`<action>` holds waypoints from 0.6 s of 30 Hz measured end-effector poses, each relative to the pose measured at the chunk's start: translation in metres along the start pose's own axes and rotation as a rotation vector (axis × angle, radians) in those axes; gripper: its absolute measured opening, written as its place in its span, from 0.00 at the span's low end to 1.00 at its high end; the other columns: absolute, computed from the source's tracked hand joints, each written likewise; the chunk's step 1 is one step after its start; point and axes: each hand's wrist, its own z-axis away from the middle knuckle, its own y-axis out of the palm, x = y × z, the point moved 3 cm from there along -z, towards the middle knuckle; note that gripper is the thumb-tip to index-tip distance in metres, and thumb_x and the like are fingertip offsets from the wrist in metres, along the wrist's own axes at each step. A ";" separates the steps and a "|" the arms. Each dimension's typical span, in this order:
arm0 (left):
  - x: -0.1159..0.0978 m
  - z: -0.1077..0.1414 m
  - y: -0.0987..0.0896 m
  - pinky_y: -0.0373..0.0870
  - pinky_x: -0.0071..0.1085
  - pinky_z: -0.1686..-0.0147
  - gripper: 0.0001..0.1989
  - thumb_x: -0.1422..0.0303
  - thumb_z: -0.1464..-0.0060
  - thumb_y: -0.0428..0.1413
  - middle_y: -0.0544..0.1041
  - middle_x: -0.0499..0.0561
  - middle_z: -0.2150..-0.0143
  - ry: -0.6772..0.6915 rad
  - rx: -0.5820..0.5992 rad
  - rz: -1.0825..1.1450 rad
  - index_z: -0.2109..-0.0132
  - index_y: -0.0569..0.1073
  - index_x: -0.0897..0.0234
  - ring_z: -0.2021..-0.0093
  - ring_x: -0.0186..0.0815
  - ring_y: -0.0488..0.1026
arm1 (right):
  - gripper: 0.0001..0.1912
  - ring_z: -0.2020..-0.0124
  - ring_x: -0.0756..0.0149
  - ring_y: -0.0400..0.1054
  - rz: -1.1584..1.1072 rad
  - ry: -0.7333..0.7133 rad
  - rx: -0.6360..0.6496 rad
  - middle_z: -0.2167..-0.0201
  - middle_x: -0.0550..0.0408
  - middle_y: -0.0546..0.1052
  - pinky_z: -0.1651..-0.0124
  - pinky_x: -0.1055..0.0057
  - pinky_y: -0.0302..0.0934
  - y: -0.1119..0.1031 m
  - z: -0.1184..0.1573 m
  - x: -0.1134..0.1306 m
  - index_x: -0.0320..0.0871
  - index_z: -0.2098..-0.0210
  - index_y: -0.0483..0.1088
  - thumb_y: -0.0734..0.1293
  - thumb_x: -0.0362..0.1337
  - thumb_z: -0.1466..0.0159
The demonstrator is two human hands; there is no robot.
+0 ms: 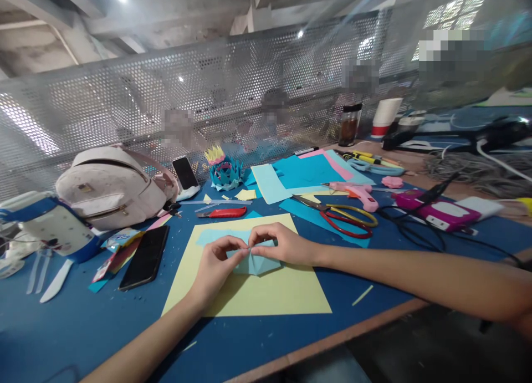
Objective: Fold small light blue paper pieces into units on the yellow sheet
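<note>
A folded light blue paper (256, 265) is pinched at its top by both hands, over a yellow sheet (266, 300) on the blue table. My left hand (218, 266) grips it from the left, thumb and forefinger together. From the right, my right hand (285, 244) holds it the same way, its fingertips meeting those of the left. Behind the hands, another light blue strip (208, 237) lies on the yellow sheet. A red cutter (228, 212) rests just beyond the sheet, and red-and-gold scissors (347, 219) lie to the right on blue paper.
A black phone (145, 258), backpack (110, 186) and blue-white container (58, 225) stand left. Behind are a blue paper flower (226, 175) and stacked sheets (307, 171). A pink glue gun (361, 194), purple device (436, 210) and cables lie right. The table edge (332, 338) runs in front.
</note>
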 end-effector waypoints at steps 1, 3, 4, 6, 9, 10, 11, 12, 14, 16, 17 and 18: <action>0.000 0.000 0.000 0.67 0.28 0.64 0.07 0.65 0.52 0.65 0.79 0.50 0.68 -0.002 0.001 0.000 0.69 0.79 0.64 0.65 0.36 0.72 | 0.09 0.64 0.66 0.70 -0.007 0.001 0.001 0.67 0.55 0.76 0.59 0.72 0.62 0.000 0.000 0.000 0.40 0.64 0.73 0.68 0.40 0.36; -0.001 0.001 0.000 0.67 0.27 0.64 0.07 0.64 0.52 0.65 0.78 0.50 0.69 -0.007 0.002 -0.001 0.69 0.79 0.64 0.66 0.36 0.72 | 0.09 0.64 0.66 0.70 -0.021 0.005 0.003 0.67 0.55 0.76 0.59 0.72 0.63 0.001 0.000 0.001 0.40 0.64 0.72 0.68 0.41 0.36; -0.001 0.001 0.000 0.67 0.27 0.64 0.07 0.64 0.52 0.65 0.78 0.50 0.69 -0.011 0.001 -0.002 0.69 0.79 0.64 0.66 0.36 0.72 | 0.09 0.64 0.66 0.70 -0.027 0.007 0.004 0.67 0.55 0.76 0.59 0.72 0.63 0.001 0.000 0.001 0.40 0.64 0.72 0.68 0.41 0.36; -0.001 0.001 0.000 0.66 0.27 0.64 0.08 0.64 0.52 0.65 0.78 0.50 0.69 -0.016 -0.003 -0.004 0.69 0.79 0.64 0.66 0.36 0.72 | 0.10 0.64 0.66 0.70 -0.038 0.011 0.004 0.67 0.55 0.76 0.59 0.71 0.63 0.001 0.000 0.000 0.40 0.65 0.72 0.68 0.42 0.36; -0.001 0.002 0.000 0.66 0.28 0.63 0.08 0.64 0.52 0.65 0.79 0.51 0.68 -0.023 -0.011 -0.005 0.69 0.79 0.64 0.65 0.37 0.72 | 0.10 0.64 0.65 0.70 -0.054 0.012 0.002 0.67 0.54 0.76 0.59 0.70 0.64 0.001 0.000 -0.001 0.40 0.65 0.72 0.69 0.42 0.36; -0.001 0.002 0.001 0.67 0.28 0.63 0.08 0.64 0.52 0.65 0.79 0.51 0.68 -0.026 -0.012 -0.006 0.69 0.79 0.64 0.65 0.37 0.73 | 0.10 0.64 0.65 0.70 -0.057 0.011 0.003 0.67 0.54 0.76 0.59 0.70 0.64 0.001 0.000 -0.001 0.40 0.65 0.72 0.69 0.42 0.36; -0.001 0.002 0.001 0.67 0.28 0.63 0.08 0.64 0.52 0.65 0.79 0.51 0.68 -0.028 -0.013 -0.007 0.69 0.79 0.64 0.65 0.38 0.73 | 0.10 0.64 0.65 0.70 -0.060 0.011 0.004 0.67 0.54 0.76 0.59 0.70 0.64 0.001 0.000 -0.001 0.40 0.65 0.72 0.69 0.42 0.36; -0.001 0.002 0.001 0.67 0.28 0.63 0.08 0.64 0.53 0.65 0.79 0.51 0.68 -0.030 -0.013 -0.008 0.70 0.79 0.64 0.65 0.38 0.73 | 0.10 0.64 0.65 0.70 -0.061 0.010 0.004 0.67 0.54 0.76 0.59 0.70 0.64 0.001 0.000 -0.001 0.40 0.65 0.72 0.69 0.42 0.36; -0.001 0.002 0.001 0.67 0.28 0.62 0.07 0.64 0.53 0.65 0.79 0.52 0.68 -0.033 -0.011 -0.010 0.70 0.79 0.64 0.64 0.38 0.73 | 0.10 0.64 0.65 0.70 -0.064 0.011 0.003 0.68 0.54 0.76 0.59 0.70 0.64 0.001 0.000 -0.001 0.40 0.65 0.72 0.69 0.42 0.37; -0.001 0.002 0.001 0.66 0.28 0.62 0.06 0.65 0.53 0.65 0.79 0.52 0.67 -0.033 -0.009 -0.011 0.69 0.79 0.64 0.64 0.38 0.73 | 0.11 0.65 0.65 0.70 -0.071 0.014 0.004 0.68 0.54 0.76 0.59 0.70 0.64 0.001 0.000 0.000 0.40 0.65 0.72 0.69 0.42 0.37; -0.001 0.002 0.001 0.66 0.28 0.61 0.06 0.66 0.53 0.65 0.79 0.51 0.67 -0.033 -0.008 -0.011 0.69 0.79 0.64 0.63 0.38 0.73 | 0.11 0.64 0.65 0.70 -0.076 0.016 0.006 0.68 0.54 0.76 0.59 0.70 0.64 0.002 0.000 0.000 0.40 0.65 0.72 0.69 0.42 0.37; -0.001 0.002 0.001 0.66 0.28 0.61 0.05 0.66 0.52 0.65 0.79 0.51 0.67 -0.033 -0.007 -0.011 0.69 0.79 0.64 0.63 0.38 0.73 | 0.11 0.64 0.65 0.70 -0.083 0.019 0.010 0.67 0.54 0.76 0.59 0.70 0.64 0.002 0.000 -0.001 0.40 0.65 0.72 0.69 0.42 0.37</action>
